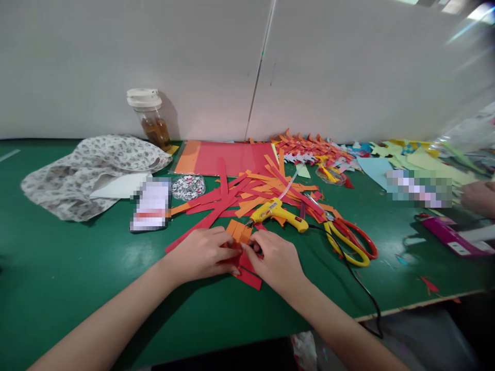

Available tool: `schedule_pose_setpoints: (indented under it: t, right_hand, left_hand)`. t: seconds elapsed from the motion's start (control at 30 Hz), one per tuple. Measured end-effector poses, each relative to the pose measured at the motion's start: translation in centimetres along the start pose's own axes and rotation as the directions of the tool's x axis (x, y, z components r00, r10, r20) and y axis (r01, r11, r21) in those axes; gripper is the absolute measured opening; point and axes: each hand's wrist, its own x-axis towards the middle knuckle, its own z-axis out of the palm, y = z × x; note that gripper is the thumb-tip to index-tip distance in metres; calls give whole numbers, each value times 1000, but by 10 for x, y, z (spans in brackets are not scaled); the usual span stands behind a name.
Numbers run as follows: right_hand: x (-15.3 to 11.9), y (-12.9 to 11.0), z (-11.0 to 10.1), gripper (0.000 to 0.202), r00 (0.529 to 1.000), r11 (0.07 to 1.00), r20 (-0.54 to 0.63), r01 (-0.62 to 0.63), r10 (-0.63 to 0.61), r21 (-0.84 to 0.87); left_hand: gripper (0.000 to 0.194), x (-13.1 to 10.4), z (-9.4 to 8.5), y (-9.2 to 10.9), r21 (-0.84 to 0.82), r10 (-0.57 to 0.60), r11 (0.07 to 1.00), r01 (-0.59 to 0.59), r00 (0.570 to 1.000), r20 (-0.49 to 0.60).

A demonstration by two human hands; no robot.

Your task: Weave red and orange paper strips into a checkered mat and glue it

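Note:
Between my two hands, low over the green table, is a piece made of red and orange paper strips (240, 232). My left hand (207, 252) is closed on its left side, thumb and fingers pinching the paper. From the right, my right hand (274, 257) pinches the same piece with curled fingers. Its red strip ends (249, 278) stick out below toward me. Just beyond my hands lies a yellow glue gun (276, 211), its nozzle pointing left near the orange part. Loose red and orange strips (232, 198) are heaped behind it.
Scissors (350, 239) and the glue gun's black cord (359, 281) lie right. A phone (152, 203), googly eyes (188, 187), patterned cloth (93, 172) and tilted drink bottle (150, 118) are left. Finished-looking paper pieces (305, 147) lie behind. Another person's hand (479, 198) is at far right.

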Motion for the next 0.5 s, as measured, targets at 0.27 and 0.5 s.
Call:
schedule_pose_setpoints:
  t: [0.27,0.5]
  right_hand:
    - [-5,-2,-12,13,980,974,6,196,-197,-114]
    - [-10,4,-18,26,922,922,171,370,-348,-117]
  left_hand:
    - [33,-1,0,0,9,12,1000,-12,1000,0]
    - [37,-1,1,-1,54,-2,999,1,1000,18]
